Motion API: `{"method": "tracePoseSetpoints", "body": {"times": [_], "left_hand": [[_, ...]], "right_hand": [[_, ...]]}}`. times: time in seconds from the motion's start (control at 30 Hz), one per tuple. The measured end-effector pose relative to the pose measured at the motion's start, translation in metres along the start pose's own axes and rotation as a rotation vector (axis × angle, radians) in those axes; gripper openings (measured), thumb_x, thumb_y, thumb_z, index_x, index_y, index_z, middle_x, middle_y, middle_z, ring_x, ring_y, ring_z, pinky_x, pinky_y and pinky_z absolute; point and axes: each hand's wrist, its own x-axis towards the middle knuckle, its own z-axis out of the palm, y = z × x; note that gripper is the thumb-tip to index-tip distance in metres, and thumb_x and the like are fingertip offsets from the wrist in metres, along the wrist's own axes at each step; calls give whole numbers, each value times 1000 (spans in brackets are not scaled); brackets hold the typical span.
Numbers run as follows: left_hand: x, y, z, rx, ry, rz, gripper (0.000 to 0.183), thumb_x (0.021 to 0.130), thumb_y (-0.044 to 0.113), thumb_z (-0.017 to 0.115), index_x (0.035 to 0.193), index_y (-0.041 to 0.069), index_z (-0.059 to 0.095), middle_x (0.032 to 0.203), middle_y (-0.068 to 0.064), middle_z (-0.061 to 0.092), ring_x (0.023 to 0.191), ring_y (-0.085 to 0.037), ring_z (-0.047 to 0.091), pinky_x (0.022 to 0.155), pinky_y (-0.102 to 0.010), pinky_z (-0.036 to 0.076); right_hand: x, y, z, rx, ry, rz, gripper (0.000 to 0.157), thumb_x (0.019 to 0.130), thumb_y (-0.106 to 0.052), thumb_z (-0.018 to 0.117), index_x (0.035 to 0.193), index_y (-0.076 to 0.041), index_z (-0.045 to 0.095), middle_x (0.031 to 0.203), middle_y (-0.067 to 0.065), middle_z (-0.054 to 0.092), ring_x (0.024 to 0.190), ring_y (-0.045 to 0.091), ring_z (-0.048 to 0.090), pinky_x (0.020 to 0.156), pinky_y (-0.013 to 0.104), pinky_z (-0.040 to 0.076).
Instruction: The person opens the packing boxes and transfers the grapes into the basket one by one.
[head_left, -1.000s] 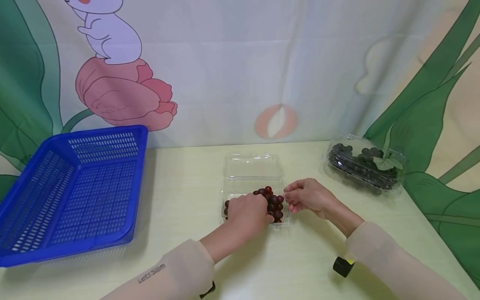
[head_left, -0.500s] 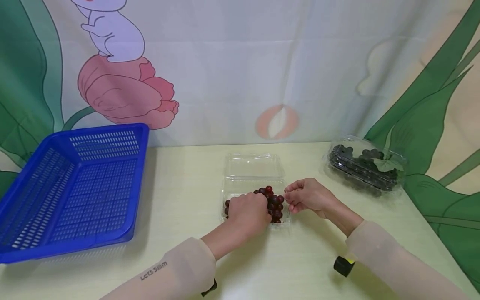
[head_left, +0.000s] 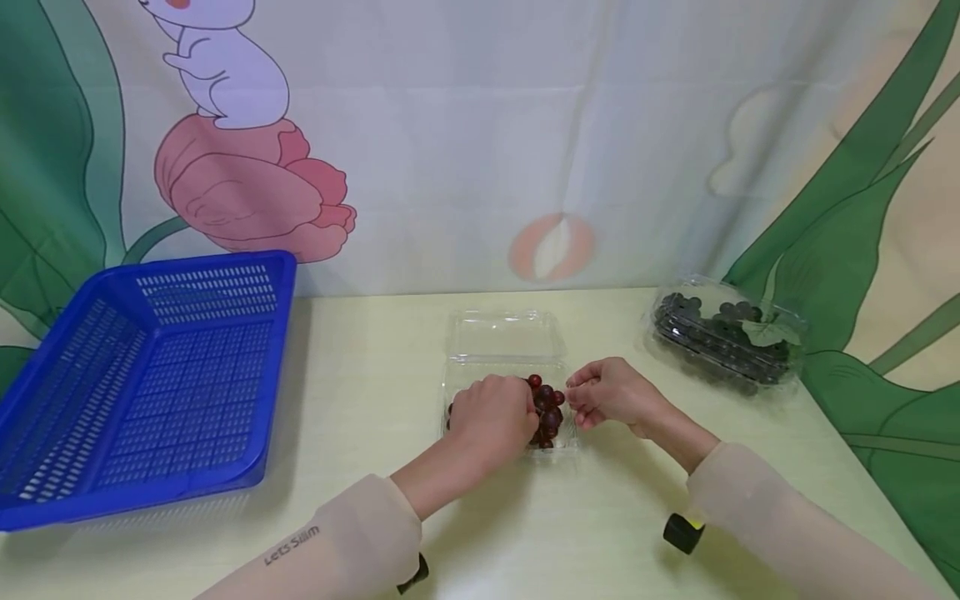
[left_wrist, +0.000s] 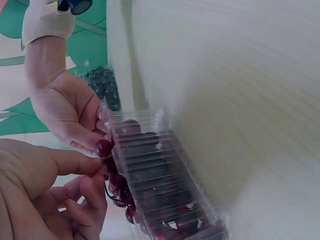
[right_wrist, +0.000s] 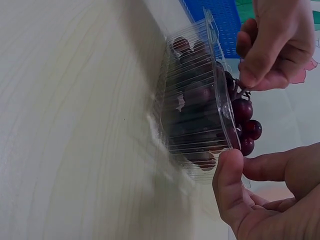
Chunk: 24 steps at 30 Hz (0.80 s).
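The red grapes (head_left: 551,414) sit in a clear plastic box (right_wrist: 222,95) on the worktop (head_left: 360,375), with part of the bunch standing above the rim. The box's lid (head_left: 505,335) is folded back and lies on the side away from the person, which leaves the fruit reachable from above.

The left hand (head_left: 491,417) comes in over the bunch and pinches the stem (right_wrist: 240,93) between thumb and forefinger; as far as the cramped wrist views let one judge, it has the stalk alone and no berry. That would make sense: a stalk takes a pinch without bruising the fruit. The right hand (head_left: 611,392) grips the box's rim at the corner on its own side, thumb against one face and forefinger against the other. So light a box would probably slide or tip under a pull on the stalk, so this hold seems meant to steady it.

Farther out, a closed clear pack of dark grapes (head_left: 723,337) rests beyond the right hand, well apart from the box and out of the arms' way. To the left, a blue basket (head_left: 276,375) stands with its broad mouth upward, within easy reach of the left arm. Behind everything hangs a printed cloth (head_left: 450,167).
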Motion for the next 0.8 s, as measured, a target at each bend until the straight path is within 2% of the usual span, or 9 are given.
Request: {"method": "tracePoseSetpoints", "body": {"times": [0.13, 0.23, 0.43, 0.63, 0.8], "left_hand": [[1, -1, -2, -70, 24, 12, 26, 93, 14, 76, 69, 18, 67, 66, 6, 60, 57, -14, 55, 49, -31, 47], [2, -2, -4, -98, 35, 26, 26, 93, 12, 76, 69, 17, 68, 66, 5, 61, 59, -15, 57, 49, -30, 48], [5, -2, -11, -147, 46, 35, 26, 91, 7, 74, 66, 16, 70, 66, 7, 61, 62, -12, 56, 52, -26, 46], [9, -3, -16, -158, 48, 40, 33, 90, 5, 72, 60, 15, 66, 60, 6, 56, 62, -12, 49, 51, -25, 41], [10, -3, -20, -162, 48, 63, 29, 92, 6, 70, 64, 15, 68, 63, 5, 59, 63, -12, 51, 53, -25, 42]], "right_hand": [[0, 0, 1, -30, 9, -11, 15, 101, 2, 58, 111, 12, 58, 82, 16, 65, 61, 15, 63, 58, 26, 58], [0, 0, 2, -40, 12, -12, 15, 102, 1, 58, 111, 12, 58, 81, 17, 65, 60, 15, 63, 58, 26, 58], [0, -1, 3, -47, 19, -18, 15, 102, 1, 57, 112, 13, 58, 79, 17, 66, 60, 14, 63, 57, 26, 58], [0, -2, 3, -71, 25, -10, 16, 102, 0, 58, 113, 12, 59, 78, 17, 66, 59, 14, 63, 56, 26, 58], [-1, -1, 3, -74, 31, -12, 16, 102, 0, 59, 113, 11, 58, 78, 17, 66, 58, 14, 63, 55, 26, 57]]}}
